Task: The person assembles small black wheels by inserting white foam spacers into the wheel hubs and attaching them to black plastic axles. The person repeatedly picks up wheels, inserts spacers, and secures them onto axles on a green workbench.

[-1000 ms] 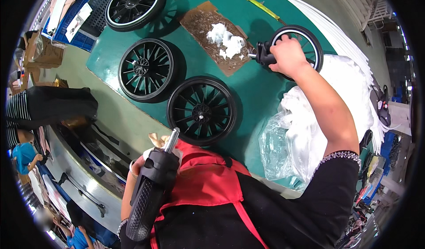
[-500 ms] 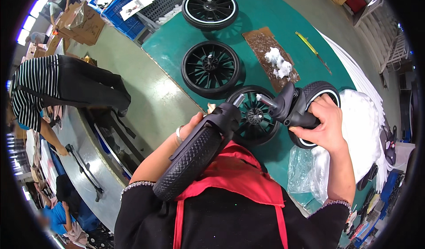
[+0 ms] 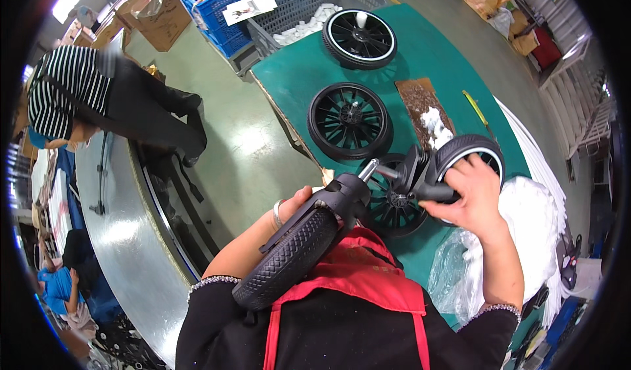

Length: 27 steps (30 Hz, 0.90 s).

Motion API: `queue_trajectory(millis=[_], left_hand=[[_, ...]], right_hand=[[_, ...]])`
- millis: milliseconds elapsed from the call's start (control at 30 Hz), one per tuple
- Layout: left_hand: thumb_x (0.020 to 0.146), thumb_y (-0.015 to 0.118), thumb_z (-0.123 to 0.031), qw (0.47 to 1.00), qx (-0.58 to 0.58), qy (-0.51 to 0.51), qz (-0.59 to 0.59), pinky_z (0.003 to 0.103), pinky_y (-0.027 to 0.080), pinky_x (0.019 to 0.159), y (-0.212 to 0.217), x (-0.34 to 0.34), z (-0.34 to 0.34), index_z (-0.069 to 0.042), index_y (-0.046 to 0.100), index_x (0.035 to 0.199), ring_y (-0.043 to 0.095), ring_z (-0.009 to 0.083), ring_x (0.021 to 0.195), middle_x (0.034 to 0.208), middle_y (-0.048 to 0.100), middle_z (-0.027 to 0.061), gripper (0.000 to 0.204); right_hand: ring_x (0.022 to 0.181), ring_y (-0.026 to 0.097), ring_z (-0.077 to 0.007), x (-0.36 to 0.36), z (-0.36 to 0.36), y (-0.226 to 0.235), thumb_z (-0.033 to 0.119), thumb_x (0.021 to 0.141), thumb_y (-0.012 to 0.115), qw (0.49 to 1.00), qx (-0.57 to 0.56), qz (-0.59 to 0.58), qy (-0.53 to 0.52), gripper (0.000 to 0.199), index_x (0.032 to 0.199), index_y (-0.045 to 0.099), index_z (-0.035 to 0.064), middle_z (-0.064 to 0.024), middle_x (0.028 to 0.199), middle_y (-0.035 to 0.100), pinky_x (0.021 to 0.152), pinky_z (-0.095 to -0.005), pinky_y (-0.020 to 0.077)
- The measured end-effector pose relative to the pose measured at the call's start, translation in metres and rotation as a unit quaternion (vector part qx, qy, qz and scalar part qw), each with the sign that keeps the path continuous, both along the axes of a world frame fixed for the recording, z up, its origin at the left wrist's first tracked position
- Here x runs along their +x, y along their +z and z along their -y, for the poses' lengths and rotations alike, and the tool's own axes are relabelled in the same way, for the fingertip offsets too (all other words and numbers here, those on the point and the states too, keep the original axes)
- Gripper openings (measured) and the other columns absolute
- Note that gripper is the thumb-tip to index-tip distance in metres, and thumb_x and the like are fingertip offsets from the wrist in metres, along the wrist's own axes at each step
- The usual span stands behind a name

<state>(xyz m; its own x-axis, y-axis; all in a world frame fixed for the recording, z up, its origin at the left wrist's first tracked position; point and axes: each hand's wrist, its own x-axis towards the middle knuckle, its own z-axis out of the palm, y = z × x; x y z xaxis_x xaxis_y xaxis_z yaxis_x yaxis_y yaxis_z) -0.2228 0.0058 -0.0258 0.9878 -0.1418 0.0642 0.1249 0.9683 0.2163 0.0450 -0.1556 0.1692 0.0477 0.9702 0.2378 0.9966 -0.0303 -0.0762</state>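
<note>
My left hand (image 3: pixel 294 206) is closed around a black fork fitted with a knobby-tread wheel (image 3: pixel 284 259). This caster wheel is tilted in front of my chest, and its metal stem points up and away. A second caster wheel (image 3: pixel 457 149), with a white ring on its rim, is gripped by the fork in my right hand (image 3: pixel 474 192). Its stem points left, close to the tip of the other stem. Beneath the stems, a black spoked wheel (image 3: pixel 398 201) lies partly hidden on the green table (image 3: pixel 413 48). Some left-hand fingers are hidden behind the fork.
Two more wheels (image 3: pixel 355 112) lie farther along the table; the farthest has a white ring. A brown board (image 3: pixel 415 97) holds white paste-like lumps (image 3: pixel 434 123). Beside it is a yellow cutter (image 3: pixel 474 106). White plastic wrapping (image 3: pixel 534 229) lies at right. A person (image 3: pixel 141 94) bends over the left table.
The view has swung left, so the table and its wheels appear farther right and lower. My right hand has brought its caster wheel nearer the left one; the stem tips are closer together.
</note>
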Motion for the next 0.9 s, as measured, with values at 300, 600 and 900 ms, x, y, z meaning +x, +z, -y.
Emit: queue_trajectory(millis=[300, 600, 900], left_hand=[[0.069, 0.038, -0.091, 0.966, 0.166, 0.199, -0.007, 0.03, 0.032, 0.055, 0.01, 0.007, -0.001, 0.006, 0.057, 0.093, 0.046, 0.0181, 0.061, 0.063, 0.05, 0.0065, 0.102], [0.072, 0.042, -0.086, 0.983, 0.127, 0.132, 0.023, 0.03, 0.038, 0.066, -0.012, 0.02, -0.019, -0.001, 0.052, 0.111, 0.049, 0.0176, 0.073, 0.086, 0.052, 0.0072, 0.094], [0.072, 0.052, -0.082, 0.983, 0.148, 0.111, -0.014, 0.032, 0.045, 0.08, 0.005, 0.029, -0.032, -0.004, 0.047, 0.122, 0.053, 0.0184, 0.089, 0.104, 0.056, 0.0096, 0.093]], right_hand=[[0.065, 0.048, -0.0273, 0.001, 0.01, -0.028, 0.028, 0.05, 0.085, 0.986, 0.059, -0.144, -0.063, 0.042, 0.065, 0.053, 0.0064, -0.0067, 0.068, 0.054, 0.056, -0.0366, 0.0377], [0.073, 0.054, -0.0334, -0.011, 0.003, -0.048, 0.034, 0.052, 0.087, 0.98, 0.128, -0.137, -0.072, 0.045, 0.069, 0.058, 0.0047, -0.0114, 0.073, 0.057, 0.059, -0.0416, 0.0439], [0.074, 0.055, -0.0279, 0.014, 0.079, -0.096, 0.018, 0.067, 0.082, 0.907, 0.195, -0.294, -0.231, 0.034, 0.086, 0.06, -0.0005, -0.0118, 0.082, 0.058, 0.071, -0.0365, 0.0445]])
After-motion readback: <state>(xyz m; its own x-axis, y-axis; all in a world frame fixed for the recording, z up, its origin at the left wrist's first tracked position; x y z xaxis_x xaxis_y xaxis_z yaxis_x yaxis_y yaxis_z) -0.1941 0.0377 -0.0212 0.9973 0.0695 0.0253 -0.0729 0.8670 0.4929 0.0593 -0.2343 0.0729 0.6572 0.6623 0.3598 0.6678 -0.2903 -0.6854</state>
